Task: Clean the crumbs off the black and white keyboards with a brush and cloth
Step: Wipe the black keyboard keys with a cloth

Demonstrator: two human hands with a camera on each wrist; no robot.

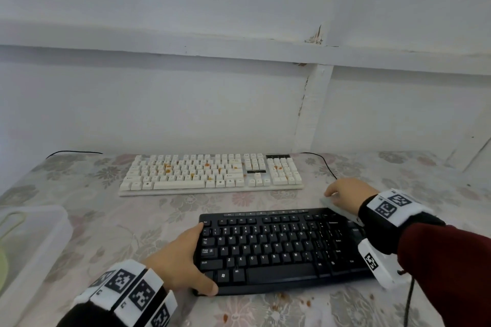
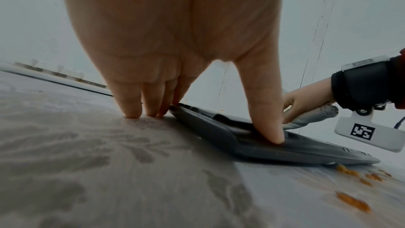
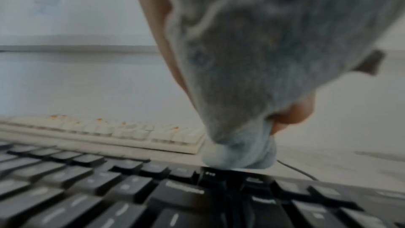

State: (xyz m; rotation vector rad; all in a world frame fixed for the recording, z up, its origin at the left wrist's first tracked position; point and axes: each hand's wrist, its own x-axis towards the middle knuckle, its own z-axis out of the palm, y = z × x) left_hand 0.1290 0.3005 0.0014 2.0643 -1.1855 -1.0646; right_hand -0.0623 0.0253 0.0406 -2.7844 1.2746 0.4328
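The black keyboard point(image 1: 279, 247) lies at the table's front. My left hand point(image 1: 196, 255) braces its left edge with straight fingers that touch the table, and the thumb point(image 2: 267, 119) presses on the front corner. At the keyboard's far right corner my right hand point(image 1: 342, 191) grips a bunched grey-blue cloth point(image 3: 252, 76), whose tip rests on the top key row. Behind it the white keyboard point(image 1: 210, 172) carries orange crumbs point(image 1: 167, 167) among its keys. No brush is plainly visible.
Orange crumbs point(image 1: 292, 300) lie on the flowered tablecloth in front of the black keyboard. A clear plastic box point(image 1: 32, 241) with something pale green inside stands at the left. A black cable point(image 1: 324, 164) runs past the right hand. A white wall stands close behind.
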